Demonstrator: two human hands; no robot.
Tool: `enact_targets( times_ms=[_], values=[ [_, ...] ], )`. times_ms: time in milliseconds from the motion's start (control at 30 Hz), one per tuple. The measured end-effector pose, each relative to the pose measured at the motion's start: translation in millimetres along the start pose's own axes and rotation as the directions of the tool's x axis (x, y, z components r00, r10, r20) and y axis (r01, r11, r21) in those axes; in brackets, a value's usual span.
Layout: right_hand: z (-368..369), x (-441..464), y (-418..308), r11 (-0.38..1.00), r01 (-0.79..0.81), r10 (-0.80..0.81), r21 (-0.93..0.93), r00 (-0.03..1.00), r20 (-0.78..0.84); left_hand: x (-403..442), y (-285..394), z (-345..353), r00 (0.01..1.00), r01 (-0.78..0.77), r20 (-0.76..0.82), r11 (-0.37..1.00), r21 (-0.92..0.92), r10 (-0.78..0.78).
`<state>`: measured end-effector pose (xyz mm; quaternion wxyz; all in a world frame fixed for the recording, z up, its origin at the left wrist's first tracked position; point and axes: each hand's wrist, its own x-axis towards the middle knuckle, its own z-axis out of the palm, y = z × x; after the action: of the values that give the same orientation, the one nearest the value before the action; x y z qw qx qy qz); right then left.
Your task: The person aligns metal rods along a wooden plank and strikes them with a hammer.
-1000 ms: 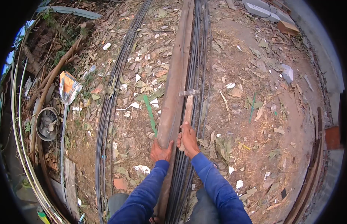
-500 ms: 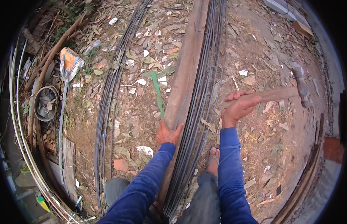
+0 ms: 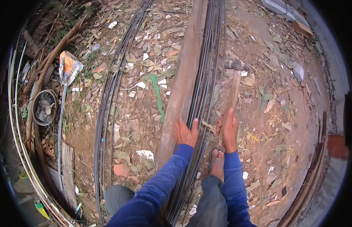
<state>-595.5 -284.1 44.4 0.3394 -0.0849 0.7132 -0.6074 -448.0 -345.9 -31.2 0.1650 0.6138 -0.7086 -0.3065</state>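
Observation:
My right hand (image 3: 227, 130) is wrapped round the wooden handle of a hammer (image 3: 233, 89). The hammer's metal head points away from me, above the ground just right of the dark metal rods. Against the right side of a long wooden beam (image 3: 175, 106) lies my left hand (image 3: 185, 133), its thumb spread away from the fingers. The bundle of dark metal rods (image 3: 206, 68) runs alongside the beam, partly beneath my left wrist and forearm. A thin upright piece like a nail shows near the beam's far end.
Another bundle of rods (image 3: 108, 94) lies to the left, with a green strip (image 3: 158, 98) between it and the beam. A bucket (image 3: 36, 117) of rubble and an orange-and-white bag (image 3: 70, 68) stand further left. Leaves and white shards litter the ground. My sandalled foot (image 3: 216, 164) is beside the rods.
The hammer has swung from pointing right to pointing forward, its head now close to the rods. My left hand has shifted right on the beam, towards the rods.

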Motion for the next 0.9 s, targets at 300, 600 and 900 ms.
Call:
enact_targets(
  times_ms=[300,600,900],
  values=[
    [-84.3,3.9,89.0,0.411,-0.191,-0.167,-0.891,0.945,-0.280,49.1,-20.5,9.5,0.957,0.259,0.152,0.965,-0.052,-0.248],
    [-75.3,73.5,-37.8,0.683,0.313,0.098,0.660,0.857,-0.507,48.1,-28.8,17.5,0.964,0.256,0.083,0.966,-0.035,-0.253],
    [53.0,13.2,-172.1,0.128,0.897,-0.680,-0.424,0.390,0.620,53.5,-46.0,32.1,0.971,0.210,0.131,0.976,-0.050,-0.202]
  ],
)
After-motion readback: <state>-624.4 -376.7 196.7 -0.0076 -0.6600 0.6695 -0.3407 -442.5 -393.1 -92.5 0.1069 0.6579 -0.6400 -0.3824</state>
